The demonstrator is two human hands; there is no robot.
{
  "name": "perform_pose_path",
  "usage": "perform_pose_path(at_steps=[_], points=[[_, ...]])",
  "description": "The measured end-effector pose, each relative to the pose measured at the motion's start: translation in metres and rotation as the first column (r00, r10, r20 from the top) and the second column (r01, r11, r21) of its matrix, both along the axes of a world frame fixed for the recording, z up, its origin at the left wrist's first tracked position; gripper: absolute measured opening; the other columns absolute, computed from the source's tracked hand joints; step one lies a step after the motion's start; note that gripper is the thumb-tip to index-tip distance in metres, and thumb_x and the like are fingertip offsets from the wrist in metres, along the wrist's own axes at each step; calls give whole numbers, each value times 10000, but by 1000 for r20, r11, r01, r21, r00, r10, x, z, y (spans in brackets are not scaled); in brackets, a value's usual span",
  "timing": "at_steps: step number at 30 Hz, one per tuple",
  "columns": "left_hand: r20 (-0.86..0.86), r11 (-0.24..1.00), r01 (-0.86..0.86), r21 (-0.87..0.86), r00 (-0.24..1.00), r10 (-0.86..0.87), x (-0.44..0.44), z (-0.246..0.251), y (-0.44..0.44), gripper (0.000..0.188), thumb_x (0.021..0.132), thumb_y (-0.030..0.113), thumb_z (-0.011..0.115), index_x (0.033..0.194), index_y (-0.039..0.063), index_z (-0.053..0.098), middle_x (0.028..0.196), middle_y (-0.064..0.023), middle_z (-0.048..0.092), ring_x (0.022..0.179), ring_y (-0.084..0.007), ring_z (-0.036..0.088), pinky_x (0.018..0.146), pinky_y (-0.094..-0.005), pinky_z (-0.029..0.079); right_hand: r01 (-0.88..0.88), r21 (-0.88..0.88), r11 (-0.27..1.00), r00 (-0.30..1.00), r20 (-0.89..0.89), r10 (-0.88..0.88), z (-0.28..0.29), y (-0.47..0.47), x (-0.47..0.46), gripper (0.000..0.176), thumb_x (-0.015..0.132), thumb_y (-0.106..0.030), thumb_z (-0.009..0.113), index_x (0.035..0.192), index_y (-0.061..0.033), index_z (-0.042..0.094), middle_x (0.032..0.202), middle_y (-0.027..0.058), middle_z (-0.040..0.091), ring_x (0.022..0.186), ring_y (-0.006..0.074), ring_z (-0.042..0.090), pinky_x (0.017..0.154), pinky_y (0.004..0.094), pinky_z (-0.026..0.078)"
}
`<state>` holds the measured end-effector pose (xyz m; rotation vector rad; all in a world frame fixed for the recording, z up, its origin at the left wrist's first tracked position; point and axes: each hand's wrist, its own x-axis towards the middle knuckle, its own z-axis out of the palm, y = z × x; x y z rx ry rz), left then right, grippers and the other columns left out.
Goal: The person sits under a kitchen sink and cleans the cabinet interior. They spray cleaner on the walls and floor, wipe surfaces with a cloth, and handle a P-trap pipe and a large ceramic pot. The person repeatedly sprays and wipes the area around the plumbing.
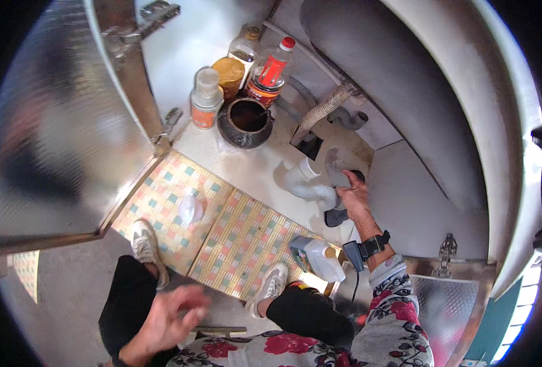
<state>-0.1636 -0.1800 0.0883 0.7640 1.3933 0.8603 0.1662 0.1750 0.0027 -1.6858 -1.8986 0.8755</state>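
Inside a low cabinet, my right hand (356, 197) reaches down among plastic pipe bends, its fingers against the end of a grey, curved drain pipe (310, 188). Whether the fingers grip it is not clear. A dark piece (336, 217) lies just below that hand. Farther in, a ribbed drain hose (321, 112) runs down into a square hole (310, 146). My left hand (174, 316) hovers near my knee, blurred, fingers apart and holding nothing. A plastic jug with a yellow cap (317, 258) lies on the patterned floor by my right forearm.
A dark round pot (245, 124), a jar with an orange label (206, 98), a yellow-lidded jar (229, 75) and a red-capped bottle (273, 69) stand at the cabinet's back left. An open metal door (69, 137) is at left. A small translucent item (191, 209) lies on the mat (234, 238).
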Motion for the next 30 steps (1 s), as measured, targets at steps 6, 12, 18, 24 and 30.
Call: perform_pose_path(at_steps=[6, 12, 18, 24, 30], points=[[526, 957, -175, -233, 805, 275, 32, -33, 91, 792, 831, 434, 603, 1420, 100, 193, 1364, -191, 320, 1115, -314, 483, 855, -451, 454, -193, -321, 927, 936, -345, 76, 47, -104, -83, 513, 673, 6, 600, 1182, -26, 545, 936, 41, 605, 759, 116, 552, 681, 235, 463], [526, 933, -310, -184, 771, 360, 40, -52, 93, 618, 859, 410, 560, 1344, 115, 316, 1257, -77, 436, 1074, -237, 480, 880, -444, 406, -407, -195, 892, 900, -253, 355, 72, -205, -130, 530, 682, -44, 638, 1201, -95, 543, 936, 102, 637, 802, 152, 588, 743, 274, 482], [660, 860, -511, 4, 648, 381, 44, -53, 91, 376, 872, 62, 520, 1244, 70, 465, 1058, -56, 567, 896, -177, 574, 803, -353, 489, -302, -330, 894, 775, -631, 29, 125, -206, -107, 493, 748, -134, 641, 1203, 15, 524, 791, 39, 611, 719, 105, 558, 707, 262, 455], [703, 825, -560, 72, 616, 357, 44, -46, 92, 500, 825, -42, 518, 1298, 59, 393, 1110, -83, 548, 929, -212, 588, 810, -339, 496, 8, 68, 998, 884, -467, 25, 128, -195, -113, 632, 812, -408, 623, 1259, 11, 465, 802, 67, 598, 744, 119, 535, 699, 269, 443], [599, 842, -430, 327, 783, 167, 59, -39, 86, 586, 742, -119, 576, 1285, 26, 408, 1198, -70, 499, 1036, -176, 536, 885, -317, 455, -127, 9, 992, 867, -485, 116, 90, -205, -142, 645, 809, -307, 639, 1315, 8, 392, 937, 102, 589, 799, 153, 542, 734, 291, 467]])
